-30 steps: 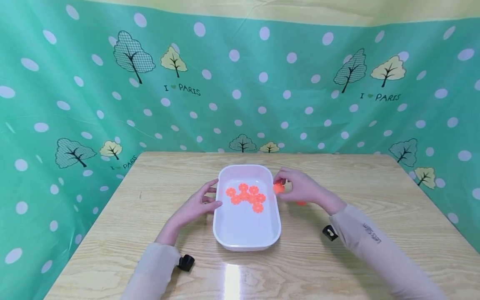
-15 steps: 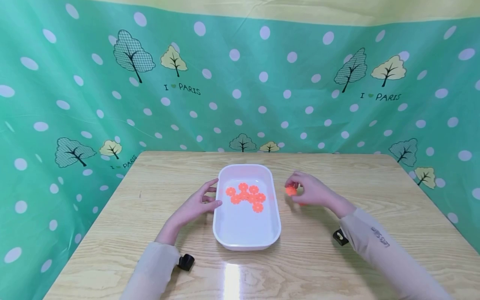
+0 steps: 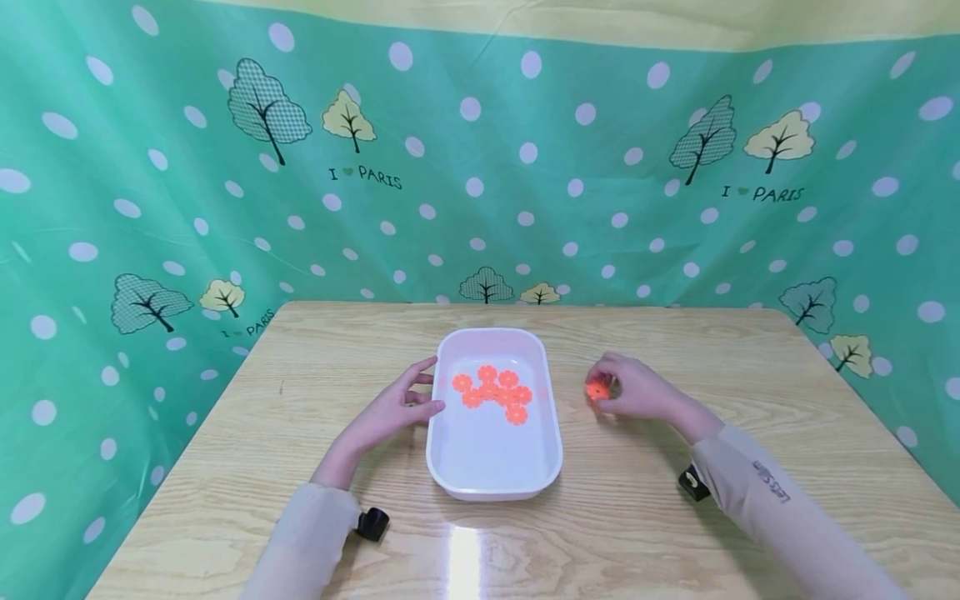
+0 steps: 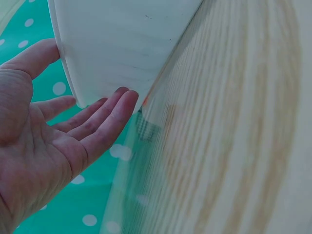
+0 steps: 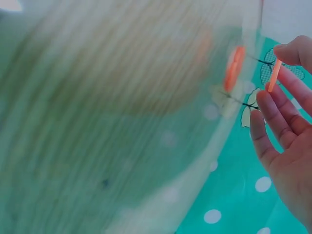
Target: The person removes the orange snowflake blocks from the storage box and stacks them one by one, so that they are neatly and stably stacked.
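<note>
In the head view my left hand [image 3: 392, 408] is at the left side of a white rectangular tub [image 3: 491, 467]. Its thumb touches the rim, and the loosely extended fingers rest along the outer wall, as the left wrist view shows. Several orange flower-shaped discs [image 3: 516, 414] lie clustered on the tub's floor. To the right of the tub, my right hand [image 3: 637, 390] pinches one orange flower-shaped disc [image 5: 275, 75] between thumb and fingers, just over the table. Another orange disc [image 5: 235, 68] lies on the tabletop close by, mostly masked by the hand in the head view.
The wood-grain table [image 3: 315, 400] reaches back to a green polka-dot cloth [image 3: 450, 167] hung behind it. Black wrist mounts [image 3: 372, 525] stick out from under both sleeves, close to the tabletop.
My right hand has moved rightward from the tub's right rim, still holding an orange disc, toward the one on the table. The left hand and tub stay put.
</note>
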{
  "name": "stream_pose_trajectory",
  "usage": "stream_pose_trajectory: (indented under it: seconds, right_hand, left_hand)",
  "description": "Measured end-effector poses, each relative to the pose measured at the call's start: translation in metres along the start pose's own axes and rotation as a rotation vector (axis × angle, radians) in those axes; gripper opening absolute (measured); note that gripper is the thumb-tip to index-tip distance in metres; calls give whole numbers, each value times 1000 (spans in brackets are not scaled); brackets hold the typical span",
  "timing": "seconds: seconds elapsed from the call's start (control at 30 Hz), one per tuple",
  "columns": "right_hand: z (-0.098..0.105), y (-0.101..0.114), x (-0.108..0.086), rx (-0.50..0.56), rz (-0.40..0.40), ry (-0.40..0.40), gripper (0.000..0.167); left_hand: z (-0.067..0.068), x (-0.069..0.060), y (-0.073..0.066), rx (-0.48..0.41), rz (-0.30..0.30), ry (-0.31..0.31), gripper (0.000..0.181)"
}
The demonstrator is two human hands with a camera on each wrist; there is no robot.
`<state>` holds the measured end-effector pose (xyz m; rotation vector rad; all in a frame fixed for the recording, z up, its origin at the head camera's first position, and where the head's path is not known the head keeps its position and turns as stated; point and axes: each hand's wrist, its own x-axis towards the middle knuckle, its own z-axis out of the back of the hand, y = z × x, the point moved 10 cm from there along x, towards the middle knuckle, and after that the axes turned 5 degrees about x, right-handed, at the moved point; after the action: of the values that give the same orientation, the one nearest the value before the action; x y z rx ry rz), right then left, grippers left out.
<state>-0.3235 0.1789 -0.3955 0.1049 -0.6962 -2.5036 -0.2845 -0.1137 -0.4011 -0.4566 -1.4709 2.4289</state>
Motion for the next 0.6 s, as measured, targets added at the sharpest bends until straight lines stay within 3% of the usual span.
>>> stream_pose_trajectory:
  seconds: [0.27, 0.6]
  right_hand:
    - [-8, -12, -4, 9, -37, 39, 26]
    - [-13, -19, -4, -6, -1, 48, 26]
  left_hand:
    - [0, 0, -1, 6, -1, 1, 76]
    - [0, 1, 1, 1, -2, 4, 77]
